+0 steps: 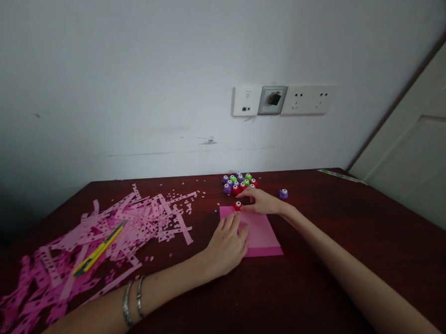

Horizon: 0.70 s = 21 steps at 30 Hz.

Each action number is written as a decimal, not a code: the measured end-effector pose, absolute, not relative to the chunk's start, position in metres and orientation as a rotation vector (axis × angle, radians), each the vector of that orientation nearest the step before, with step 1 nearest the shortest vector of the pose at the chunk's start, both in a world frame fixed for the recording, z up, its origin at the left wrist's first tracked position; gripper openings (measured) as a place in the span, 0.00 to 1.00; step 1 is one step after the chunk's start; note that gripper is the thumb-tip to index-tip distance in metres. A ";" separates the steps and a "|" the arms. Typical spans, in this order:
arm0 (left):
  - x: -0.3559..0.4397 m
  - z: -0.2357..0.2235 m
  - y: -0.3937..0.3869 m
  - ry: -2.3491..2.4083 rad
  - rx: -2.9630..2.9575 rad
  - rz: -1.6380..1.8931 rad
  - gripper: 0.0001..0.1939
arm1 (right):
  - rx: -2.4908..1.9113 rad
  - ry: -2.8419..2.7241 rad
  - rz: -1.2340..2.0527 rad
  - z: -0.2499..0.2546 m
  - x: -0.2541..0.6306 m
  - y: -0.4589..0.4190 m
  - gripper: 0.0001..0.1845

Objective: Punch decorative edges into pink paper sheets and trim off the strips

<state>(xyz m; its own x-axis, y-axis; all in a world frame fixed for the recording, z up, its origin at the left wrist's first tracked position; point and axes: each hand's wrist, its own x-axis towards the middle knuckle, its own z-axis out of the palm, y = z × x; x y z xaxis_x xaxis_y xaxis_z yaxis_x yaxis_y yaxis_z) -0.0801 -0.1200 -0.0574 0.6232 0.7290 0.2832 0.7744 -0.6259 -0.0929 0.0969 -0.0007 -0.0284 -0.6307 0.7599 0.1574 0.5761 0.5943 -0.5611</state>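
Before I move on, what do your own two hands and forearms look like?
Both hands are bare, with no gloves, and no sleeves show on the forearms. Above the left hand are two silver-coloured bangles: a broader one and a slimmer one. No jewellery is visible on the right hand or its wrist.

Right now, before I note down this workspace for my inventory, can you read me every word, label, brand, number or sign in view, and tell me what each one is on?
No text can be read here.
Wall plate: a faint mark near its top, too small to read.
Pale strip at the table's far edge: markings too small and blurred to read.
Cutter: no lettering can be made out.
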 end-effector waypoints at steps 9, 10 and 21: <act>-0.078 -0.058 -0.122 -1.267 -2.676 -0.304 0.18 | -0.896 -2.526 0.602 -0.035 0.095 0.000 0.12; -0.078 -0.058 -0.122 -1.270 -2.678 -0.308 0.19 | -0.909 -2.522 0.606 -0.035 0.095 0.000 0.12; -0.079 -0.059 -0.123 -1.287 -2.699 -0.327 0.19 | -0.938 -2.467 0.623 -0.041 0.094 0.004 0.10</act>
